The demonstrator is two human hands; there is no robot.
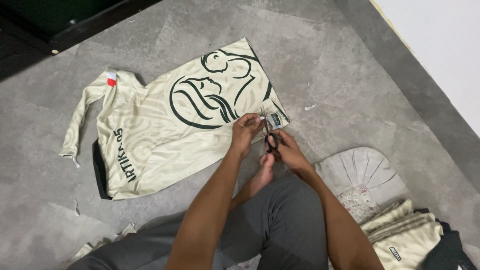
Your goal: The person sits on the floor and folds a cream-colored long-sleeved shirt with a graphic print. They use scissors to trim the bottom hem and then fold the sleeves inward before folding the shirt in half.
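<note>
Sitting: the person is on a grey concrete floor (350, 65) in grey trousers, with 1 bare foot (262, 176) poking out between the forearms.
Garment: a pale cream long-sleeved jersey with a dark line drawing and a black collar (165, 132) lies flat on the floor, straight in front of the person, its hem corner toward the hands.
Sleeve: 1 long sleeve (82, 117) trails off to the far left, with a small red and white patch near the shoulder.
Left hand: the left hand (245, 132) is closed in a pinch, fingers curled, gripping the edge of the jersey near its lower corner.
Right hand: the right hand (290, 152) is closed around the black handles of a pair of black-handled scissors (267, 132), fingers through the loops.
Scissors: the blades point up and away from the person, at the jersey's edge just beside the left fingertips; how far the blades are apart cannot be told.
Tag: a small dark label (276, 119) sits on the jersey corner, just beside the blades.
Right side: a round pale cushion with stitched segments (357, 172) lies by the right arm, and a stack of folded cream garments (405, 235) lies near it, toward the lower right.
Scraps: small pale fabric offcuts (309, 107) lie on the floor beyond the jersey corner.
</note>
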